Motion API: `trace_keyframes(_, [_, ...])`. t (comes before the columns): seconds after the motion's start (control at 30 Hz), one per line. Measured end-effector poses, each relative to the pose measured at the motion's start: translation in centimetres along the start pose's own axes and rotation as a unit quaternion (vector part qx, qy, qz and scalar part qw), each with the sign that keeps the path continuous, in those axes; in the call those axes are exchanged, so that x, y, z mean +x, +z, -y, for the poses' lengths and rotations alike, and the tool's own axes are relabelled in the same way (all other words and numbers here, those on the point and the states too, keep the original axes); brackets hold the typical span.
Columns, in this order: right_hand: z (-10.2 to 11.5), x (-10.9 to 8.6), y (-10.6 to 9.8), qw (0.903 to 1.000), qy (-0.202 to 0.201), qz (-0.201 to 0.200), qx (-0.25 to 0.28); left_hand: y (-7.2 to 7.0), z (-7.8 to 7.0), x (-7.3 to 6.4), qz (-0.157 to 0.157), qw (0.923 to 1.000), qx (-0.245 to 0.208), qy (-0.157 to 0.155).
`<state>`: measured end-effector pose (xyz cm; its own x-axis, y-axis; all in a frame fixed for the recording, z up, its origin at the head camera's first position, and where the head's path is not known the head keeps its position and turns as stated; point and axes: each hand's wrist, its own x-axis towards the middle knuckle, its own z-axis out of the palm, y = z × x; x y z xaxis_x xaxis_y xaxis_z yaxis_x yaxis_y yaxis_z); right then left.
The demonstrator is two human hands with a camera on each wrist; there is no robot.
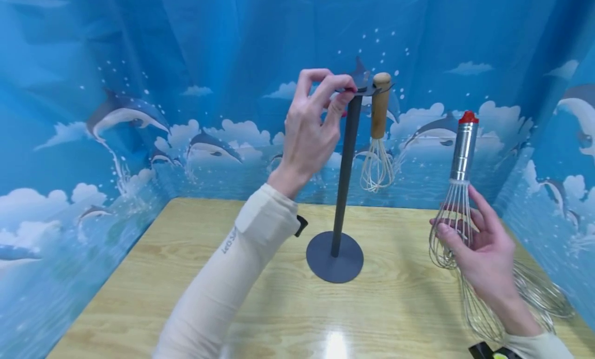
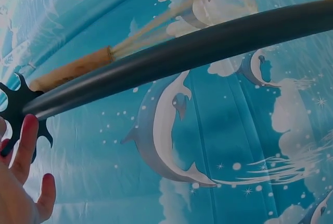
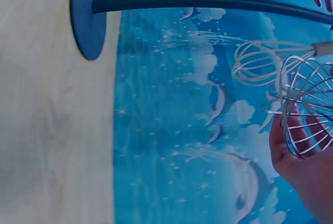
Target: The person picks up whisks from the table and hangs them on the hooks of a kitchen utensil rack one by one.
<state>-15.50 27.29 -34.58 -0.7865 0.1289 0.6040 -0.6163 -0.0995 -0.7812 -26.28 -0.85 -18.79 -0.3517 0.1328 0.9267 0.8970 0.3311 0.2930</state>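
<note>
My left hand pinches the edge of the hooked top plate of a dark upright stand. From a notch in that plate hangs a whisk with a wooden handle, its wire loops pointing down. Off to the right, my right hand grips a metal whisk by its wires. That whisk is upright, its red-tipped handle above my fingers, apart from the stand. In the right wrist view its wire loops lie between thumb and fingers.
The stand's round base rests on a wooden table. More wire whisks lie at the table's right side, partly behind my right hand. A blue curtain printed with dolphins surrounds the table at the back and sides.
</note>
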Motion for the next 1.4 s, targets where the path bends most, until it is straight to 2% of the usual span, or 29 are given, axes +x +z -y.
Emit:
trace_keyframes(0.13, [0.7, 0.4, 0.9, 0.9958, -0.020, -0.009, -0.089, 0.2, -0.2, -0.3, -0.010, 0.9997, 0.021, 0.000])
trace_keyframes(0.3, [1.5, 1.3, 1.9, 0.9877, -0.020, -0.015, -0.155, 0.3, -0.4, -0.5, -0.023, 0.9988, 0.042, 0.007])
trace_keyframes(0.43, [2.0, 2.2, 2.9, 0.9760, -0.038, -0.011, -0.214, 0.4, -0.6, -0.6, -0.034, 0.9980, 0.052, 0.012])
trace_keyframes(0.57, [2.2, 2.9, 3.7, 0.9690, -0.087, 0.010, -0.231, 0.5, -0.7, -0.6, -0.036, 0.9982, 0.047, 0.011])
trace_keyframes(0.67, [2.3, 3.3, 4.1, 0.9631, -0.108, 0.024, -0.245, 0.5, -0.7, -0.5, -0.033, 0.9987, 0.038, 0.009])
trace_keyframes(0.77, [2.4, 3.5, 4.5, 0.9587, -0.111, 0.031, -0.260, 0.4, -0.7, -0.4, -0.027, 0.9991, 0.031, 0.006])
trace_keyframes(0.97, [2.5, 4.0, 4.8, 0.9639, -0.124, 0.044, -0.231, 0.4, -0.9, -0.2, -0.007, 0.9996, 0.026, 0.004])
trace_keyframes(1.1, [2.6, 4.1, 4.9, 0.9591, -0.115, 0.046, -0.255, 0.4, -1.0, -0.2, 0.006, 0.9998, 0.021, -0.001])
trace_keyframes(1.4, [2.4, 4.7, 4.4, 0.9560, -0.117, 0.059, -0.262, 0.4, -1.1, -0.2, 0.010, 0.9997, 0.021, 0.000])
